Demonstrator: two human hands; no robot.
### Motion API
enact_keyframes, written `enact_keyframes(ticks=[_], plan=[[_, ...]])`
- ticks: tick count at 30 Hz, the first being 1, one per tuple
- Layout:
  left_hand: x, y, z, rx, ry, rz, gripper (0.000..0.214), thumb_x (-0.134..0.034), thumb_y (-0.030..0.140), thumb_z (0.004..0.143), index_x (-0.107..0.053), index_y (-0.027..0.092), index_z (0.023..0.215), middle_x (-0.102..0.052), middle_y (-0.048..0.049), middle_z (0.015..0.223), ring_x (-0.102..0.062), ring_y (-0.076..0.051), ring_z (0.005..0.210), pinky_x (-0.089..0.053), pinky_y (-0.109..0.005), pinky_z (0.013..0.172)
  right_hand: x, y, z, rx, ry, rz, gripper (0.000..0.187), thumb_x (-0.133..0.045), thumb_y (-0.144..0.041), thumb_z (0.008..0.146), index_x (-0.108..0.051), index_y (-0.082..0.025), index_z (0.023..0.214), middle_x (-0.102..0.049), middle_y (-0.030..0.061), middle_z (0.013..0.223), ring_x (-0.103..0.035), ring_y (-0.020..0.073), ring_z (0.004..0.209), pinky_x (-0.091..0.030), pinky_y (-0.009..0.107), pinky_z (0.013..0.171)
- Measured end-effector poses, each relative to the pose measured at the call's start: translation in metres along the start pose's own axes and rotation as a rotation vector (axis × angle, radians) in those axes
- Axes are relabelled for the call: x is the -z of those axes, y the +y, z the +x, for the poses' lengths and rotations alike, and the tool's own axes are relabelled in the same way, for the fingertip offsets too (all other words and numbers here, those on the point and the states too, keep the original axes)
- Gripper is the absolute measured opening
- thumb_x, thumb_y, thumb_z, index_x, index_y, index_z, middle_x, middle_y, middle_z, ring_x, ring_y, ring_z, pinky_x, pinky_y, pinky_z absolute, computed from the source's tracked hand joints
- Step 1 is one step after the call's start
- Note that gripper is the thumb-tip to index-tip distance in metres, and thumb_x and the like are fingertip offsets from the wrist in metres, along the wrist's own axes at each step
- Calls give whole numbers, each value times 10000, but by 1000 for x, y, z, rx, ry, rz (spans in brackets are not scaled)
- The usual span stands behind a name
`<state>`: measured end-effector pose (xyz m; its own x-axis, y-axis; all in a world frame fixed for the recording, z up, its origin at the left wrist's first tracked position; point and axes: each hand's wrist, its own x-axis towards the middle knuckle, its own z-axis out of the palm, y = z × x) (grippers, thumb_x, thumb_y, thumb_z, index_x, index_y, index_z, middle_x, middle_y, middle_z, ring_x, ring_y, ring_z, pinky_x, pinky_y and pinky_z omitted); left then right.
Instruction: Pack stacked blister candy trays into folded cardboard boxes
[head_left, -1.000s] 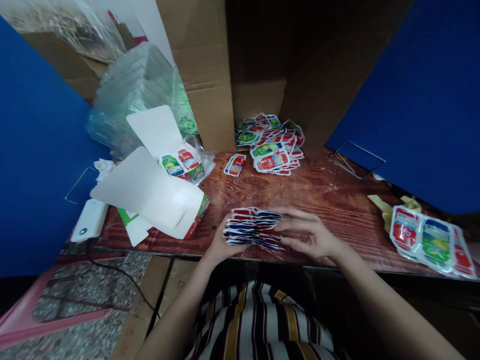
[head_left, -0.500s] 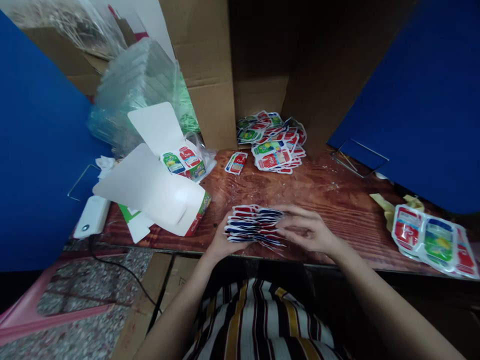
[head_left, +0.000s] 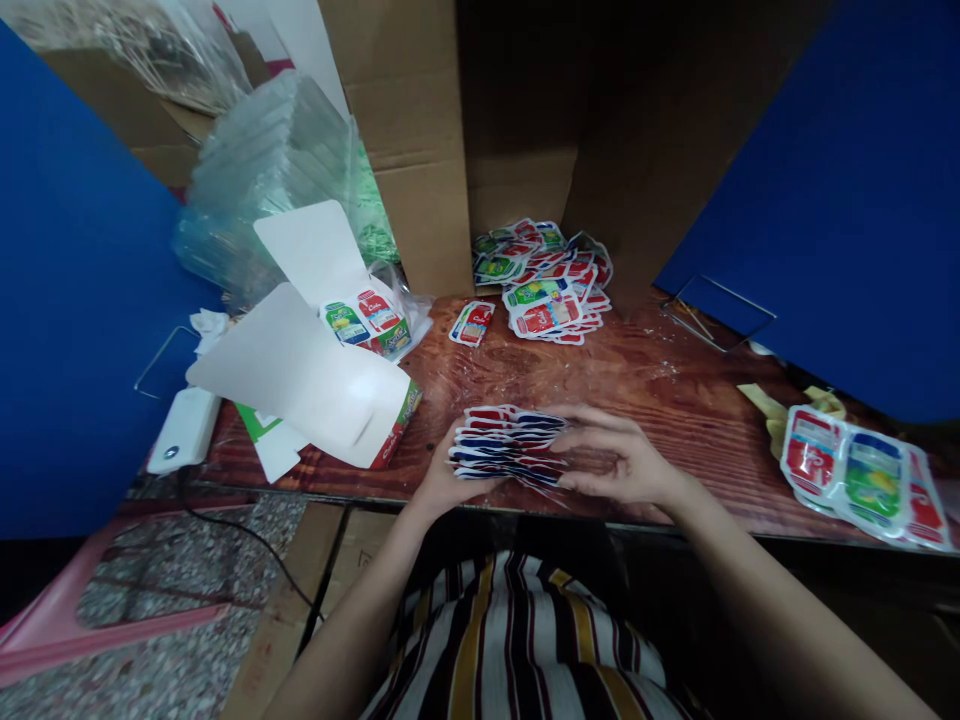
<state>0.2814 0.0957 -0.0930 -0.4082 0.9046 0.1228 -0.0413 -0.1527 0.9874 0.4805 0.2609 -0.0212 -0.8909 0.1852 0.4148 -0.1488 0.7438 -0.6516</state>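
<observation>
A thick stack of small printed packets [head_left: 506, 445], white-edged with red, green and blue faces, stands on edge close to the table's front. My left hand [head_left: 442, 475] is wrapped round its left end. At the right end, the fingers of my right hand [head_left: 611, 455] are curved along the packets' edges, thumb low and fingers above, closed on the stack. To the left of the hands lies an opened carton [head_left: 367, 410] with white flaps and a red and green printed side. A small pair of packets [head_left: 472, 324] lies beyond the stack.
A heap of packets [head_left: 551, 300] spills from a brown cardboard box [head_left: 420, 220] at the back. Another open carton [head_left: 386, 335] holds packets. Joined packets [head_left: 874, 475] lie at the right edge. A white power strip [head_left: 184, 430] sits left, between blue panels [head_left: 855, 220].
My right hand's fingers have shifted slightly and its thumb has come in against the lower edges of the stack. The packets at that end look more even. My left hand keeps its hold.
</observation>
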Motion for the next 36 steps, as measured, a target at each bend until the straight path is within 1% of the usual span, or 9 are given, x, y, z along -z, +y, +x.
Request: enact_keyframes(ticks=[9, 14, 16, 18, 21, 24, 27, 31, 36], plan=[[1, -2, 0, -22, -30, 27, 656, -834, 208, 595, -518, 170, 1170, -684, -83, 1118, -652, -212, 1001, -480, -378, 953, -1, -6, 3, 6, 22, -26, 195, -681, -213, 801, -693, -204, 995, -606, 109, 1278, -636, 209, 1094, -501, 310, 943], [1, -2, 0, -32, -16, 37, 658, -840, 210, 582, -515, 174, 1153, -690, -75, 1080, -657, -210, 970, -500, -370, 914, 0, -5, 2, -13, -8, -7, 207, -664, -281, 829, -676, -210, 1023, -583, 112, 1312, -613, 222, 1136, -482, 326, 968], [0, 0, 0, -36, -12, 48, 641, -840, 223, 583, -523, 174, 1138, -696, -75, 1064, -661, -214, 960, -502, -375, 908, 2, -5, -1, -32, -52, 0, 354, -705, -384, 795, -637, -222, 1102, -540, 121, 1360, -577, 249, 1186, -466, 361, 994], [0, 1, 1, -43, -7, 55, 633, -841, 236, 586, -529, 171, 1134, -696, -81, 1065, -662, -219, 960, -500, -384, 912, 2, -6, -5, -79, -80, -11, 634, -772, -488, 695, -547, -244, 1235, -493, 130, 1404, -535, 280, 1234, -441, 406, 1026], [-2, 2, 1, -70, -10, 53, 636, -838, 253, 603, -519, 177, 1147, -684, -89, 1095, -660, -222, 975, -492, -396, 925, -8, -9, -12, -180, -106, -35, 1082, -837, -537, 563, -284, -267, 1453, -379, 146, 1488, -412, 324, 1339, -368, 474, 1090], [-2, -3, 0, -104, 7, 81, 647, -832, 255, 621, -473, 195, 1156, -661, -88, 1127, -651, -222, 1004, -484, -399, 936, -32, -6, -19, -279, -21, 32, 1253, -831, -476, 612, 7, -268, 1520, -292, 153, 1528, -322, 326, 1393, -301, 511, 1126], [-2, -9, 0, -109, 59, 107, 777, -847, 245, 599, -365, 225, 1208, -640, -78, 1133, -643, -216, 1018, -483, -386, 933, -61, 4, -21, -375, 149, 159, 1199, -783, -397, 698, 95, -291, 1507, -329, 141, 1499, -391, 302, 1352, -301, 527, 1121], [-3, -3, 5, -50, 94, 50, 980, -846, 258, 606, -210, 253, 1352, -574, -107, 1259, -581, -231, 1160, -426, -379, 1021, -82, 14, -13, -449, 291, 333, 1007, -767, -360, 712, -112, -277, 1473, -454, 143, 1388, -529, 273, 1223, -431, 487, 1037], [-1, 13, 7, -34, 32, 43, 766, -825, 255, 628, -392, 211, 1259, -598, -113, 1243, -586, -239, 1148, -421, -377, 1031, -83, 20, -9, -394, 347, 330, 831, -800, -314, 674, -313, -237, 1342, -540, 135, 1280, -589, 245, 1134, -488, 412, 988]])
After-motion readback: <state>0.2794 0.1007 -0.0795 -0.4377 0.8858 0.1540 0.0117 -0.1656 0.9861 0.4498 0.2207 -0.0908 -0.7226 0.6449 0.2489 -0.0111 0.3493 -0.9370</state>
